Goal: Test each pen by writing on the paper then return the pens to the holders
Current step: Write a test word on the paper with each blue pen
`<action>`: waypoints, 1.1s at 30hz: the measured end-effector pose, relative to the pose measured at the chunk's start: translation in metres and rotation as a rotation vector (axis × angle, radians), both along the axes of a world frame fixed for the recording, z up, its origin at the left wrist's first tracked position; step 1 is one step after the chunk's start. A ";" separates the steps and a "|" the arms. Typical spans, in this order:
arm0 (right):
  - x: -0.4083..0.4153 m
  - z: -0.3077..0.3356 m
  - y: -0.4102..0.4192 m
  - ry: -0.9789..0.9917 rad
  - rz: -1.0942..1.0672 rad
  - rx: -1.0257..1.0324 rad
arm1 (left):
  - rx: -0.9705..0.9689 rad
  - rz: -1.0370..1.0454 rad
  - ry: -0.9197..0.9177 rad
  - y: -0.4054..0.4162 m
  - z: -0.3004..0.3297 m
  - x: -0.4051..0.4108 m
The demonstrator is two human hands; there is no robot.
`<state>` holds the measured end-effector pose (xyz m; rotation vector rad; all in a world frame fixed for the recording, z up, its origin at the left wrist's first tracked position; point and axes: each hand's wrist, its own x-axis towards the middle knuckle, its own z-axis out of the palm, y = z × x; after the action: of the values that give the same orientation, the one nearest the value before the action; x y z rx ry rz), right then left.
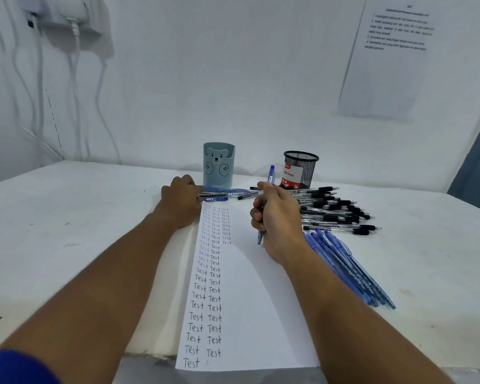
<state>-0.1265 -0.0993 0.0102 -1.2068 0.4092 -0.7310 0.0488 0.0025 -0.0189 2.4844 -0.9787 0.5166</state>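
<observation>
Head view: a white table [67, 217] against a white wall, seen from above the person's forearms.
Paper: a long white paper [261, 300] lies down the middle of the table, its near end hanging over the table's front edge; columns of the handwritten word "Test" run along its left side.
Right hand: the right hand [277, 220] is curled round a blue pen [270, 173], tip down over the paper and button end up.
Left hand: the left hand [182, 199] rests on the paper's far left corner with its fingers bent; whether it pinches one of the few pens [225, 193] lying there cannot be told.
Holders: a blue bear-face holder [219, 164] and a black mesh holder [301, 169] stand behind the paper, apart from each other.
Other pens: a heap of black-grip pens [336, 212] lies right of the paper, with a row of blue pens [349, 270] nearer the front.
Wall: a printed sheet [385, 56] is fixed at upper right; white cables [39, 92] hang at upper left.
</observation>
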 end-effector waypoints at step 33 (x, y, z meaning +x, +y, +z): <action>-0.054 0.048 -0.034 1.022 -0.149 -1.212 | -0.345 -0.184 0.089 0.041 0.000 -0.069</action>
<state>-0.1807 -0.1332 0.0581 -2.7289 0.9587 -0.3871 -0.0205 0.0433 -0.0192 2.0717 -0.9787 0.4669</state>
